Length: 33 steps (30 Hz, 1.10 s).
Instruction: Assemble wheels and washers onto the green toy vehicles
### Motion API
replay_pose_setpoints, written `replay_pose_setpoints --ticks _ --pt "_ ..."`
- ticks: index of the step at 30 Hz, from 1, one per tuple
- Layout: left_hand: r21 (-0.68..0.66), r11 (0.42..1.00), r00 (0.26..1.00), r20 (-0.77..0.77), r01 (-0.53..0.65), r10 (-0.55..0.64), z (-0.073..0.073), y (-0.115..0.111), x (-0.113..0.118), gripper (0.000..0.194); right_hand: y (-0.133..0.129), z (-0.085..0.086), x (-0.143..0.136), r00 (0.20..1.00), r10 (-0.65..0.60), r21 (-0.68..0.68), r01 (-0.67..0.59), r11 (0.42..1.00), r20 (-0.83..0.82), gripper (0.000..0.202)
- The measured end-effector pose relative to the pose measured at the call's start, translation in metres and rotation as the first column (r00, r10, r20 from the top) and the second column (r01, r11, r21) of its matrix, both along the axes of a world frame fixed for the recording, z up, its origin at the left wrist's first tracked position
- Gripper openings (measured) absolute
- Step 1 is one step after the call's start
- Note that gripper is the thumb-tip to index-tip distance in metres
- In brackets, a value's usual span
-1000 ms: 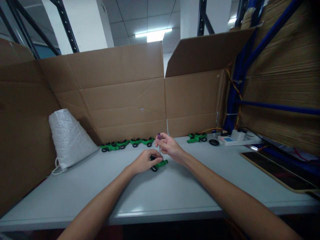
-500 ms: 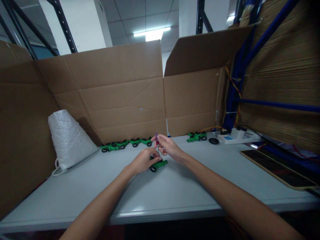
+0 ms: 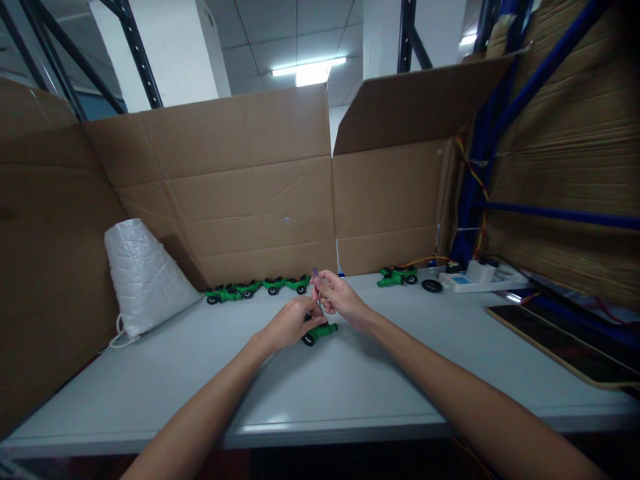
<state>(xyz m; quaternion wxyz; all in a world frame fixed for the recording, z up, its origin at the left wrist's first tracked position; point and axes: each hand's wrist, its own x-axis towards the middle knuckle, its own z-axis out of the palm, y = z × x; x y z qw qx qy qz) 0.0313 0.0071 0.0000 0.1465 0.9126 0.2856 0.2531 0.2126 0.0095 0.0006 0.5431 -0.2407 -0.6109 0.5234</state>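
My left hand is closed around the rear of a small green toy vehicle with black wheels, which sits on the table at the middle. Part of the toy is hidden by the fingers. Above it, my right hand grips a screwdriver with a purplish handle, held nearly upright. Its thin shaft points down at the top of the toy; whether the tip touches is too small to make out.
On the grey-white table, several green toy vehicles line the back, with another toy vehicle and a black ring at right. A white wrapped bundle leans at left. Farther right lie a power strip and a dark flat panel. Cardboard walls the back.
The whole view has shifted slightly. My right hand's fingers have changed their hold a little on the screwdriver's handle, covering more of it. My left hand stays on the toy vehicle.
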Motion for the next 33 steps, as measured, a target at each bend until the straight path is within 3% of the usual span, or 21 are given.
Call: replay_pose_setpoints --ticks 18,27,33 --pt "0.202 0.978 0.992 -0.101 -0.054 0.075 -0.0023 0.0014 -0.0023 0.019 0.0066 -0.0036 -0.0022 0.998 -0.064 0.011 0.064 0.998 -0.009 0.049" --pt "0.277 0.957 0.982 -0.137 -0.088 0.130 0.0010 -0.0010 0.0009 0.024 0.0074 -0.0003 0.0006 0.990 -0.114 0.006 0.115 0.993 -0.079 0.049" --pt "0.315 0.944 0.977 -0.146 -0.103 0.155 -0.0028 0.0018 0.0011 0.030 0.0089 0.0004 0.0018 0.963 -0.227 -0.005 0.228 0.974 -0.147 0.050"
